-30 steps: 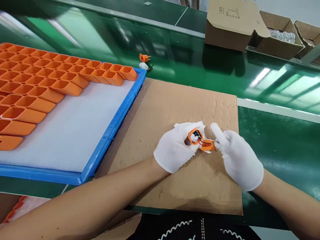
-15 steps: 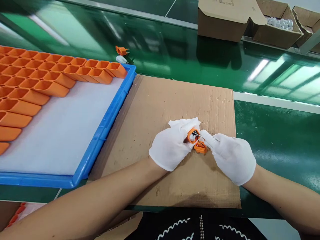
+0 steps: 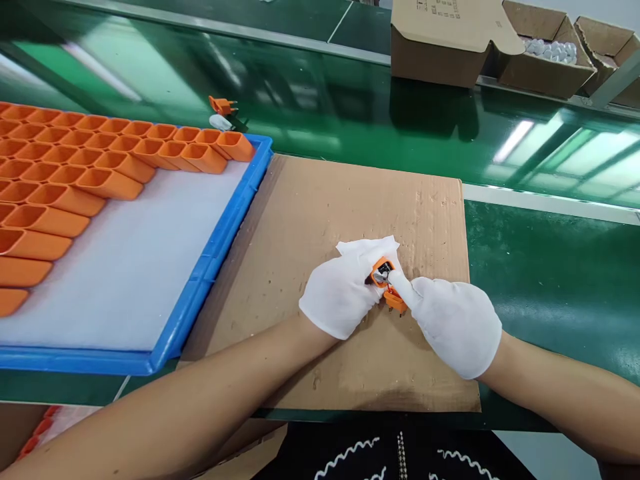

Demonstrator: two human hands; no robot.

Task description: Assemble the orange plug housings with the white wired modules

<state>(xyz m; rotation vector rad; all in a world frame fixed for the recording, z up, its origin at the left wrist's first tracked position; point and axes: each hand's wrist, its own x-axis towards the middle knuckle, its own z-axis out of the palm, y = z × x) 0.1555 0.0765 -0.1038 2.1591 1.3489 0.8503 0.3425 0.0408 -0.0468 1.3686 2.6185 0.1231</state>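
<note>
My left hand (image 3: 337, 290), in a white glove, is wrapped round an orange plastic housing (image 3: 376, 275) with its open end towards me. Dark parts and something pale show inside that opening. Just below hangs an orange plug end (image 3: 395, 301) with two metal pins, joined to the housing by thin wires. My right hand (image 3: 453, 320), gloved too, has its fingers together and the fingertips at the mouth of the housing. Whatever they pinch there is too small to make out. Both hands are above a cardboard sheet (image 3: 320, 207).
A blue tray (image 3: 200, 267) on the left carries rows of hollow orange housings (image 3: 110, 183). Behind it lie an orange plug (image 3: 221, 105) and a white piece (image 3: 220, 123) on the green bench. Cardboard boxes (image 3: 440, 57) stand at the back right, one with whitish parts (image 3: 553, 51).
My right fingertips have moved left, up against the housing's opening. The thin metal and dark wires that stuck out are less visible. The plug end has tilted, and its pins now show.
</note>
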